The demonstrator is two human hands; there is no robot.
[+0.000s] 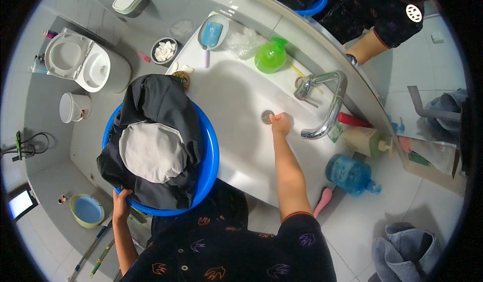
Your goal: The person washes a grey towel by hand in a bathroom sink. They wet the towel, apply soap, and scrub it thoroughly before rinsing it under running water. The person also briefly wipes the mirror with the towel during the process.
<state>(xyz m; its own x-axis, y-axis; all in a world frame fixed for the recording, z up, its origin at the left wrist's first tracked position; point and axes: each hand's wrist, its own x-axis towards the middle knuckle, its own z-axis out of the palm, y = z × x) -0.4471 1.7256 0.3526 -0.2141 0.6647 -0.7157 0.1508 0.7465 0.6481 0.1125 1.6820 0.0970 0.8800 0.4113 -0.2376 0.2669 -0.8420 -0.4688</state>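
Observation:
My left hand [121,205] grips the near left rim of a blue basin [212,156], which rests partly over the sink's left end, close to my body. Dark grey cloth [163,101] fills the basin, with a bunched white cloth [151,151] on top. Inside the white sink [231,126], my right hand [282,124] reaches down with curled fingers at the round metal drain stopper [266,116]. Its fingertips meet the stopper's right edge; their exact hold is partly hidden. A chrome faucet [337,103] arches over the sink to the right of that hand.
Along the sink's back edge stand a green soap bottle [270,55], a crumpled clear plastic bag [245,43] and a scoop with blue soap [211,33]. On the right lie a blue plastic bottle [349,175] and a pink-handled brush [323,200]. A toilet [103,70] stands far left.

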